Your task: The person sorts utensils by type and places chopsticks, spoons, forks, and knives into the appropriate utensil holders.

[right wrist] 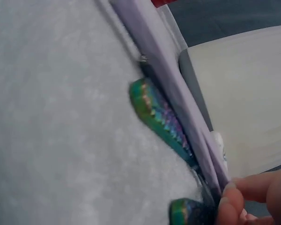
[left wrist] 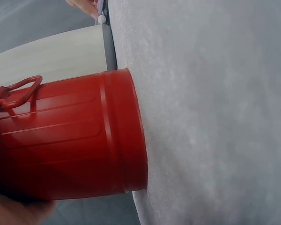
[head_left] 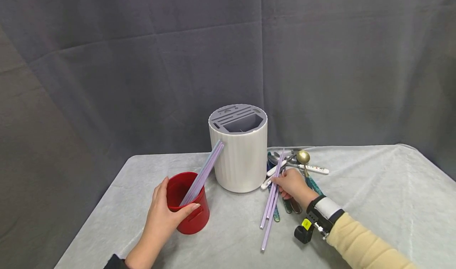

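Note:
My left hand [head_left: 162, 213] grips a small red bucket [head_left: 195, 220] by its side, fingers and thumb spread around the wall near the rim. Several lilac chopsticks [head_left: 203, 174] lean inside it, tilted to the right. In the left wrist view the bucket [left wrist: 75, 136] shows a wire handle, and its base is at the cloth. Over the cutlery pile, my right hand [head_left: 293, 185] pinches a few more lilac chopsticks [head_left: 271, 207] between thumb and fingers. Close up in the right wrist view, those chopsticks [right wrist: 171, 75] lie above green iridescent cutlery handles [right wrist: 161, 119].
A white ribbed utensil holder [head_left: 242, 158] with a grey slotted top stands between the hands. Under and behind the right hand lie several pieces of cutlery, including a gold round spoon [head_left: 303, 157] and a white-handled piece [head_left: 315, 169]. A grey-white cloth [head_left: 228, 237] covers the table.

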Motion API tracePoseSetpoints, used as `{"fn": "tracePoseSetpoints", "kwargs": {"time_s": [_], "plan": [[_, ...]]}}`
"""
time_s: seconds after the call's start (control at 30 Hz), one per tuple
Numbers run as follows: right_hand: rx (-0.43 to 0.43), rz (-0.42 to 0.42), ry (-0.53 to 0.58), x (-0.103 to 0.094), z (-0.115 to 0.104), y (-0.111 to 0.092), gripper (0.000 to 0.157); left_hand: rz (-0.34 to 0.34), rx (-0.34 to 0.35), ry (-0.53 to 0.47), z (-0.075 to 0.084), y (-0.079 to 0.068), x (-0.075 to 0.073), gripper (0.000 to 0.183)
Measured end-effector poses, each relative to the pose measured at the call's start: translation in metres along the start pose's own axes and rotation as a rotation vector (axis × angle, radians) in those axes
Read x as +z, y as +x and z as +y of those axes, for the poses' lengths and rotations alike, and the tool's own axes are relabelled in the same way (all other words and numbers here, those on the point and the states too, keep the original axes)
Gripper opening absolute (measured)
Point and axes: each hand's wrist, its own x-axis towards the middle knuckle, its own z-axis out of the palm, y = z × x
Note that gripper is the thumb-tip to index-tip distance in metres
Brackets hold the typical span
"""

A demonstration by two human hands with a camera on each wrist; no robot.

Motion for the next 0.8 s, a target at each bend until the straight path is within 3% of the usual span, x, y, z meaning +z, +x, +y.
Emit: {"fn": "tracePoseSetpoints", "kwargs": {"time_s": [0.13,0.43,0.53,0.8], "plan": [[-0.006,-0.011,0.077,0.001,0.002,0.001,0.026,-0.007,-0.012,0.001,0.0,-0.001,-0.002,0.098],[0.071,-0.059,0.411,-0.01,0.002,-0.006,0.018,-0.014,-0.007,-0.013,-0.001,0.0,-0.001,0.101],[0.027,-0.062,0.478,-0.016,0.003,-0.011,0.02,-0.014,-0.01,-0.012,-0.001,0.0,-0.001,0.1],[-0.174,0.029,0.582,-0.023,0.001,-0.026,0.03,-0.02,-0.024,-0.008,0.0,0.0,-0.001,0.1]]}}
